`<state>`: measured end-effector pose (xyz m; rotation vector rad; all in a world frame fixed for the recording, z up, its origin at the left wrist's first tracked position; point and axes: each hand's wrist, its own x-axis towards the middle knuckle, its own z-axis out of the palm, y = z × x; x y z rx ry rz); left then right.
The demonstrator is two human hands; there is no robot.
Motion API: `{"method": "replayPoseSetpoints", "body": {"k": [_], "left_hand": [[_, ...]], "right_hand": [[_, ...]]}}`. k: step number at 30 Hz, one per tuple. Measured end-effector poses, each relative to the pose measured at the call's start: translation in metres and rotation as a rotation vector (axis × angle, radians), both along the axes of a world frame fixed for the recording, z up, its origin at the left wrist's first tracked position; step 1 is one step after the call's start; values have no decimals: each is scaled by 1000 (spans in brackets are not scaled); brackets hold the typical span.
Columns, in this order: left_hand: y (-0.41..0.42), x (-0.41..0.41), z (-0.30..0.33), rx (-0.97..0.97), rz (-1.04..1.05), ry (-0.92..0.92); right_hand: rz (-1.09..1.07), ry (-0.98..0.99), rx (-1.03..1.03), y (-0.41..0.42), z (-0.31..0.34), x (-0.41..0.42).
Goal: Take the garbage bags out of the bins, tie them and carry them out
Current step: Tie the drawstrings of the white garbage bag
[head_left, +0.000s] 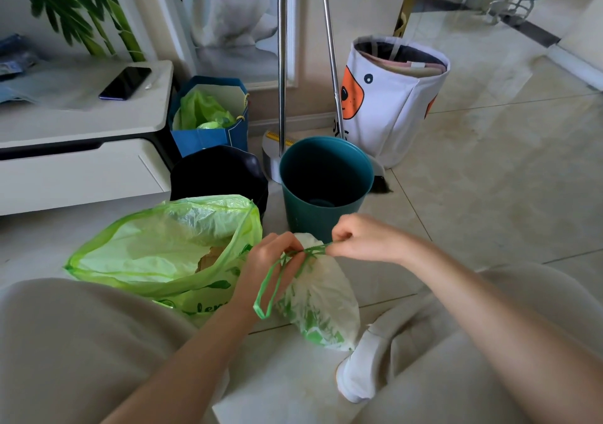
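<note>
A small pale-green garbage bag [321,296] lies on the floor between my knees, its mouth gathered by a green drawstring. My left hand [272,260] grips the drawstring at the bag's neck, with a loop hanging below it. My right hand [355,236] pinches the other end of the string and holds it taut to the right. A larger green garbage bag [156,247] sits open to the left, brown waste visible inside. Behind the bags stand a teal bin [326,182] without a liner and a black bin [218,172].
A blue paper bag [208,136] with green plastic inside stands against the wall. A white fabric basket [394,97] with an orange face stands right of two metal poles [282,65]. A white low cabinet [81,136] with a phone [125,82] is at left. Tiled floor stretches right.
</note>
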<state>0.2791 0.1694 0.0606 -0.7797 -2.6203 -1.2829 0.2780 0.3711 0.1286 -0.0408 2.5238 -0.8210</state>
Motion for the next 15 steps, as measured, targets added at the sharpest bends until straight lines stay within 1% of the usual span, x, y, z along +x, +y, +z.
{"method": "replayPoseSetpoints", "body": {"k": [1, 2, 6, 7, 8, 9, 10, 11, 13, 14, 15], "left_hand": [[1, 0, -1, 14, 7, -12], [2, 0, -2, 30, 13, -33], [6, -1, 1, 121, 52, -153], [7, -2, 2, 145, 76, -194], [7, -3, 3, 164, 100, -241], [7, -4, 4, 177, 119, -286], [6, -4, 4, 183, 131, -316], [5, -5, 5, 185, 138, -328], [3, -5, 5, 175, 159, -328], [2, -5, 5, 171, 175, -334], [0, -6, 4, 170, 186, -351]], "right_hand": [[-9, 28, -26, 3, 4, 0], [-37, 21, -104, 6, 6, -1], [-193, -104, -552, 9, 10, -3], [-225, -126, -636, 9, 10, -3], [-249, -133, -678, 9, 10, -3], [-259, -119, -661, 8, 11, -3], [-255, -70, -583, 9, 11, -3], [-239, 21, -452, 11, 11, -3], [-195, 271, -152, 17, 7, -5], [-195, 380, -31, 20, 6, -5], [-228, 462, 39, 23, 5, -6]]}}
